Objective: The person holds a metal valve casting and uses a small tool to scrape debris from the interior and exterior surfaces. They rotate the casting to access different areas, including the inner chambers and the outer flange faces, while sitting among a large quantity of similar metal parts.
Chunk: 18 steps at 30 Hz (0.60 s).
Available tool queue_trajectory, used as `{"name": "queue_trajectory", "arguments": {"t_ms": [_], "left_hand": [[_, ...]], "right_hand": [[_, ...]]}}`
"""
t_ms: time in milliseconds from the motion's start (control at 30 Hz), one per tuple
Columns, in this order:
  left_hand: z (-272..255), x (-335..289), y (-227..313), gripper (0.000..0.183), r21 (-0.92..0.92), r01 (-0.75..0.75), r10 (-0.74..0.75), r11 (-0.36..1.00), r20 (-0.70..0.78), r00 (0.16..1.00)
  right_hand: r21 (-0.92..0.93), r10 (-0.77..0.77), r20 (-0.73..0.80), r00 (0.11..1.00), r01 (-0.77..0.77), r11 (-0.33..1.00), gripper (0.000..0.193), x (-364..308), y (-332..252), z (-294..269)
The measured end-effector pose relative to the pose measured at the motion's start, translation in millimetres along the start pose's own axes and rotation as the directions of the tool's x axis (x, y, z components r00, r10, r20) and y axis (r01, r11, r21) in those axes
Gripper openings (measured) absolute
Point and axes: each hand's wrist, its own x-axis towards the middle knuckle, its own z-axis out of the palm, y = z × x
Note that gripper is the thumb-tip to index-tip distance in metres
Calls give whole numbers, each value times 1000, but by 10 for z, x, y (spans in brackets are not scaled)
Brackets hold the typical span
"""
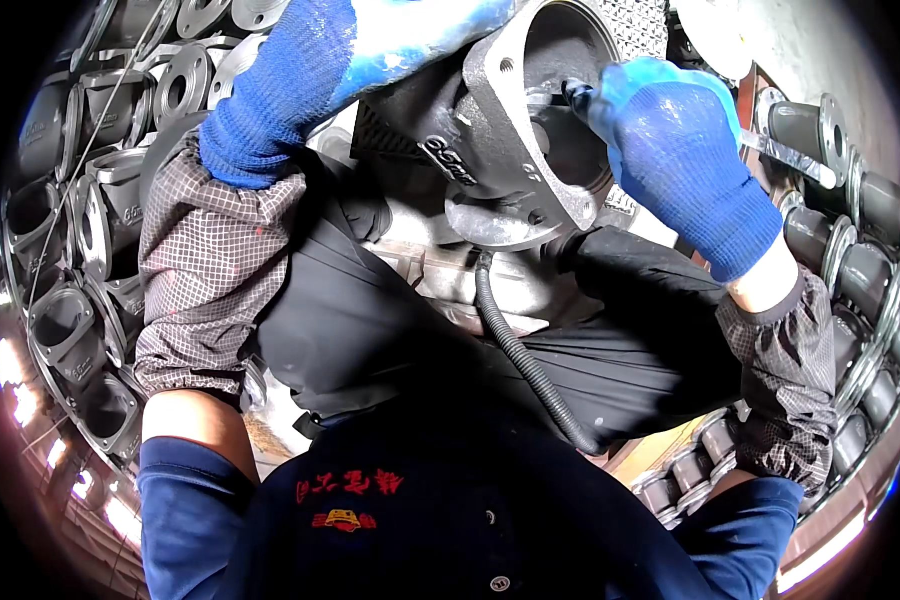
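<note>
With left hand (300, 70) clamped on the grey casting (515, 130), best to keep right hand's (675, 150) fingers pinching the tool (560, 95) steady inside the bore.

A large grey cast-metal valve body with a flanged round opening (515, 130) is held up in the middle, between the blue-gloved left hand (300, 70) above and to its left and the blue-gloved right hand (675, 150) at its right. A thin metal tool (560, 97) is reached into the opening from the right hand. A black ribbed hose (525, 365) hangs below the casting. Rows of grey flanged castings (80, 250) are stacked at the left, with more grey flanged castings (840, 240) at the right.
</note>
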Motion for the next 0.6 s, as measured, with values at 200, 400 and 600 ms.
{"name": "queue_trajectory", "arguments": {"t_ms": [200,400,600], "left_hand": [[7,27,11,35,205,-122,121,971,19,993],[-102,-40,37,34,213,-93,88,973,34,996],[79,82,25,35,89,-147,153,985,-62,986]], "right_hand": [[-162,27,46,999,-19,987,11,93,-39,34],[-65,33,272,962,-16,998,12,281,-144,61],[-160,74,146,986,-51,986,15,21,-51,92]]}}
